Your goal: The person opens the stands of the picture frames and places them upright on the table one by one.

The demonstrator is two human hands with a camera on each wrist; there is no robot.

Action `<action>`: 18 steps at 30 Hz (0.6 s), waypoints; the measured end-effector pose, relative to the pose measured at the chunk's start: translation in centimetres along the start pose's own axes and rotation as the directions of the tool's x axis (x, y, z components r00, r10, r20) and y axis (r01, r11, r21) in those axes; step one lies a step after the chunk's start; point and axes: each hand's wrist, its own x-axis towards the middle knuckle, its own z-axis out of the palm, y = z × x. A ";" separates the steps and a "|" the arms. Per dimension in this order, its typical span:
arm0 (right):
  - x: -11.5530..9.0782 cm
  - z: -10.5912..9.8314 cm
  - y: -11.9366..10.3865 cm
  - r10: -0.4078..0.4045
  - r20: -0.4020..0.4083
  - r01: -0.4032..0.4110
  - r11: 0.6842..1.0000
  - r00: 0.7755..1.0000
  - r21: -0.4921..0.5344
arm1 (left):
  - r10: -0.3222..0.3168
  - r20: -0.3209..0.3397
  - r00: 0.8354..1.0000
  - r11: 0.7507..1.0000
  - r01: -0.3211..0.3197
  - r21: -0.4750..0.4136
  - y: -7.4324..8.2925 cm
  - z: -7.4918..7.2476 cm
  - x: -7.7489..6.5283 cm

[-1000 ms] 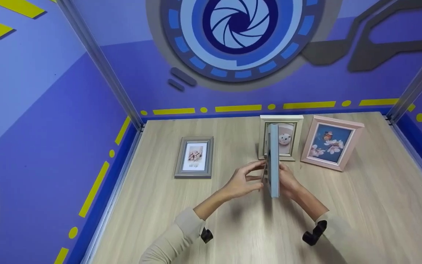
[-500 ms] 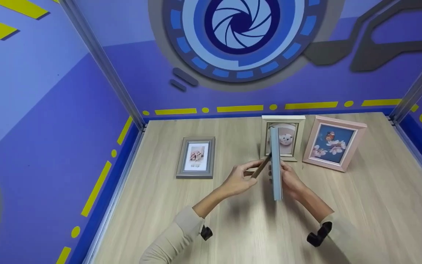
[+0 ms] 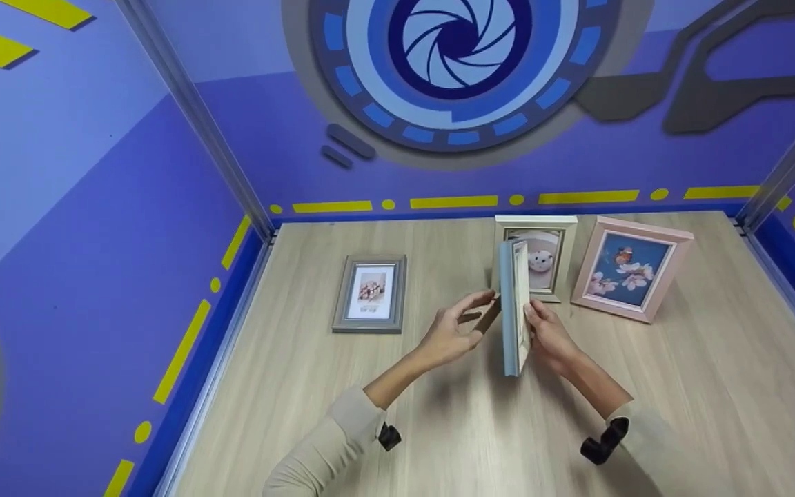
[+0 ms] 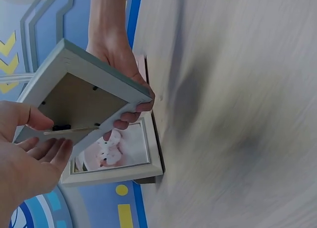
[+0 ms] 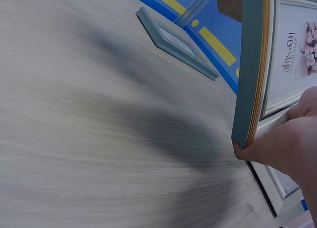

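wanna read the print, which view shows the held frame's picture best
The right wrist view: the picture, though partly cut off, shows "free style" readably. The head view has the held frame nearly edge-on, print unreadable; the left wrist view shows its back, not the picture.

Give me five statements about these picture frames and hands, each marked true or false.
1. The right hand grips the blue-edged rectangular picture frame. True.
2. The pink rectangular picture frame shows pale blossoms on blue. True.
3. The left hand grips the pink frame. False: the left hand pinches the brown stand behind the blue-edged frame.
4. The grey rectangular picture frame is left of the cream rectangular picture frame. True.
5. The cream frame lies face down. False: the cream frame stands up.
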 end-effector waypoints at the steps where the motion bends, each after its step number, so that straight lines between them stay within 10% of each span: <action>1: 0.0 0.0 0.0 -0.006 -0.013 0.006 1.000 1.000 0.001 | 0.004 -0.017 1.000 1.000 -0.004 0.009 0.1 0.0 0.0; 18: -0.2 -0.1 0.2 -0.032 -0.111 0.028 0.999 0.993 -0.036 | -0.109 -0.170 0.979 0.994 0.109 -0.009 -0.2 -1.1 -0.8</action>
